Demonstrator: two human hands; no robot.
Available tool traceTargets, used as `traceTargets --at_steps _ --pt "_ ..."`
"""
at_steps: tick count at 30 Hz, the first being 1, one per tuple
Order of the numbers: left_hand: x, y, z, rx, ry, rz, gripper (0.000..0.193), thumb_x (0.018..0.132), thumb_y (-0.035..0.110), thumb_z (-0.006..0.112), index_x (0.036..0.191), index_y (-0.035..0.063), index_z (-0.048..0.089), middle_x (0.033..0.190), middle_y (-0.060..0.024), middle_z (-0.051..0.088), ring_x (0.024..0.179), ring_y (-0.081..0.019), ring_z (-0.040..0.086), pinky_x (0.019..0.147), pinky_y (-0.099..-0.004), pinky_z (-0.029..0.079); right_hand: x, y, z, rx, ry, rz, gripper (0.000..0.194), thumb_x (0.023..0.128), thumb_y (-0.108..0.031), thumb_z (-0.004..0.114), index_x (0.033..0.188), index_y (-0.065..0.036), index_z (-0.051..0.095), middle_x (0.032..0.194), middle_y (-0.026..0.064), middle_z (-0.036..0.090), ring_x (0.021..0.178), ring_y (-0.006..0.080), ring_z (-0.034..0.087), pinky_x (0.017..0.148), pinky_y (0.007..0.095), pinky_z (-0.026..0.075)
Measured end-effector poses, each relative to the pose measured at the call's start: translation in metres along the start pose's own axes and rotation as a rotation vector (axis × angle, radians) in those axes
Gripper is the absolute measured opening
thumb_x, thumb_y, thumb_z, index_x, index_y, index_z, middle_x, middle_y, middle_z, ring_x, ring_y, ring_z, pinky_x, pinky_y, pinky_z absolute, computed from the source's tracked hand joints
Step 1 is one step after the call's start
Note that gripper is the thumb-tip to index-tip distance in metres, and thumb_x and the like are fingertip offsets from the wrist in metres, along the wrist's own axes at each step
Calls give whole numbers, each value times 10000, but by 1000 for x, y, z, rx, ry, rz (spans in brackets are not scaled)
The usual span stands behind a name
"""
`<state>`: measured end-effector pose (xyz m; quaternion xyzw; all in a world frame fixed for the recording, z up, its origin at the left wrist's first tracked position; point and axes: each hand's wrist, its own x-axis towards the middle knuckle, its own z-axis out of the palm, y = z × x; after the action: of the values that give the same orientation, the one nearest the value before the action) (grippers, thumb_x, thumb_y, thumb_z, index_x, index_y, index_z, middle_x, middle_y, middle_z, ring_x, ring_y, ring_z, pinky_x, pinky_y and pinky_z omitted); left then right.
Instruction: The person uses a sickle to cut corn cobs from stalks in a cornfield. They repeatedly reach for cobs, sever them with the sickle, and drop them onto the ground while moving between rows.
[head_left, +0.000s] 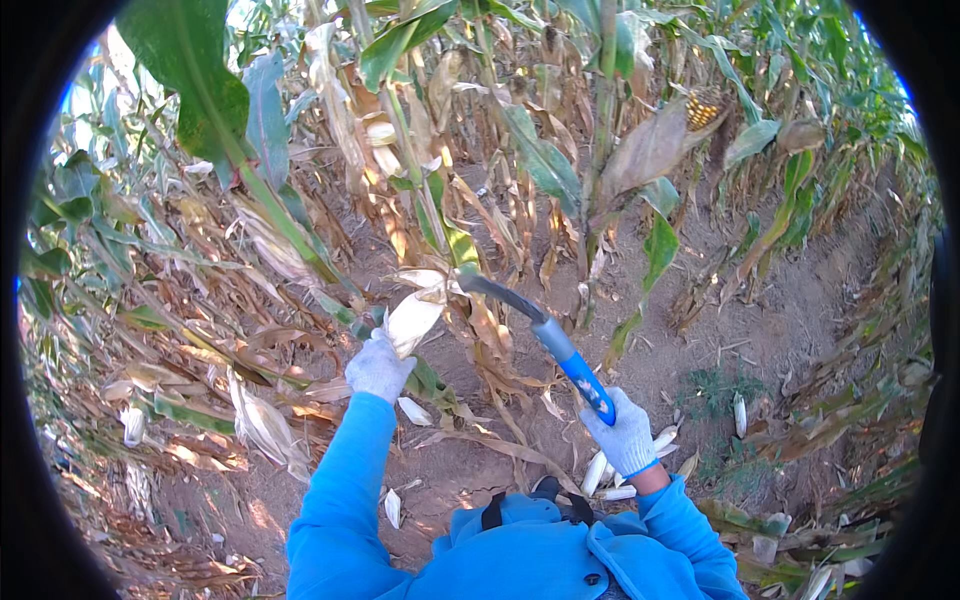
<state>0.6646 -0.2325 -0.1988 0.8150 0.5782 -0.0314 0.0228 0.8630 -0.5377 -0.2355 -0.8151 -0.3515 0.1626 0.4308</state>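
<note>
My left hand (380, 367), in a white knit glove, grips the lower end of a pale husked ear of corn (414, 319). My right hand (621, 433), gloved the same way, is closed around the blue handle of a sickle (576, 367). Its dark curved blade reaches up and left to a green corn stalk (466, 251), near the top of the held ear. Whether the blade touches the stalk or the ear cannot be told.
Standing corn stalks with dry leaves rise ahead. An ear with bare yellow kernels (703, 112) hangs at upper right. Several pale ears (596, 472) lie on the soil beside my right wrist. A dry-husked ear (262, 424) is left of my left arm. Low green weeds (720, 394) grow at right.
</note>
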Motion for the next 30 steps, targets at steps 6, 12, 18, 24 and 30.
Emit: traceTargets --at_steps 6,12,18,24,30 --pt "-26 1 27 -90 25 -84 671 801 469 773 1208 24 480 1124 -194 657 997 -348 700 836 -462 561 83 -66 38 157 115 -359 293 886 -266 742 1103 -107 625 834 166 704 776 338 717 656 415 557" --pt "-40 4 63 -245 22 -109 672 767 465 787 1190 10 533 1090 -206 684 992 -346 700 853 -424 558 130 62 143 -281 -194 -52 311 936 -342 638 1119 -91 615 919 205 712 866 406 702 718 513 543" --pt "-88 4 165 -605 -373 -235 887 659 608 757 1245 -40 600 1113 -269 691 1062 -358 684 925 -378 534 58 275 132 -271 -410 491 386 835 -363 677 975 -3 666 870 242 694 908 437 678 782 497 517" --pt "-160 79 257 -767 -684 -194 896 641 643 747 1177 -68 653 1149 -250 690 1047 -345 671 901 -377 510 17 351 61 -238 -388 416 308 777 -247 702 934 7 628 864 244 674 854 424 668 775 482 505" --pt "-172 122 248 -715 -850 -8 854 640 617 717 1141 -70 652 1122 -266 686 1040 -365 667 878 -398 508 15 381 18 -513 -507 449 362 732 -267 714 969 1 660 934 233 694 917 384 680 812 455 519"
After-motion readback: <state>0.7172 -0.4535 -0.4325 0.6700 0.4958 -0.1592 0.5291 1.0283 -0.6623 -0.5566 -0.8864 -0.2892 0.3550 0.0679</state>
